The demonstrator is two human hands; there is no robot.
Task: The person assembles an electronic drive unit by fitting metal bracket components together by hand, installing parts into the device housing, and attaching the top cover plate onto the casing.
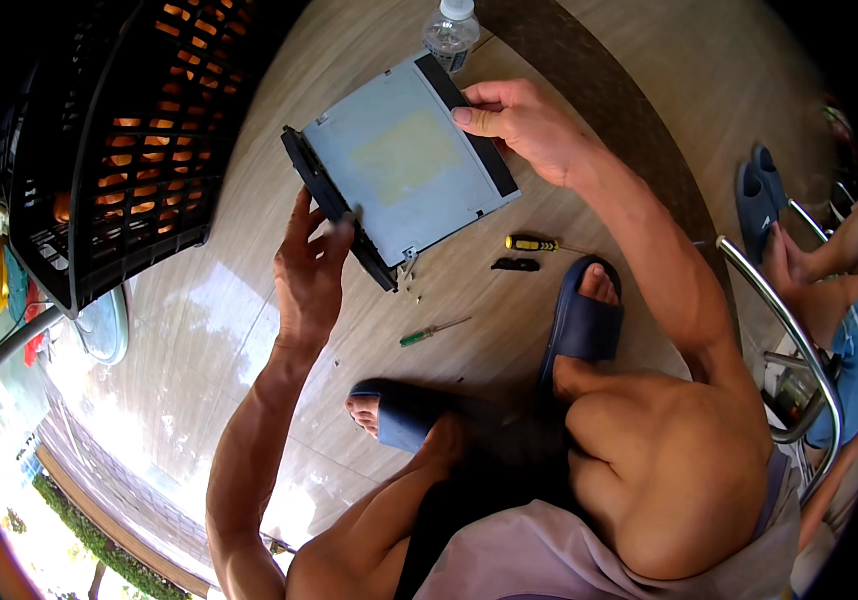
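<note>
Between my hands is a flat grey metal device case (pixel 369 185), with a faded yellowish patch on its broad face. A black strip (pixel 464 120) runs along its right edge, where my right hand (pixel 529 125) grips it with the thumb on top. At the left edge sits a long black panel (pixel 334 205). My left hand (pixel 314 255) is closed around this panel, its thumb slightly blurred and its fingertips partly hidden behind. Below the case on the floor lie a yellow-and-black screwdriver (pixel 531 243), a small black plastic piece (pixel 516 264) and a green-handled screwdriver (pixel 417 337).
A black slatted plastic crate (pixel 139 160) with orange things inside stands at the left. A clear bottle (pixel 451 35) is beyond the case. My slippered feet (pixel 589 310) are near the tools. At the right are a metal chair frame (pixel 799 320) and another person's legs (pixel 829 290).
</note>
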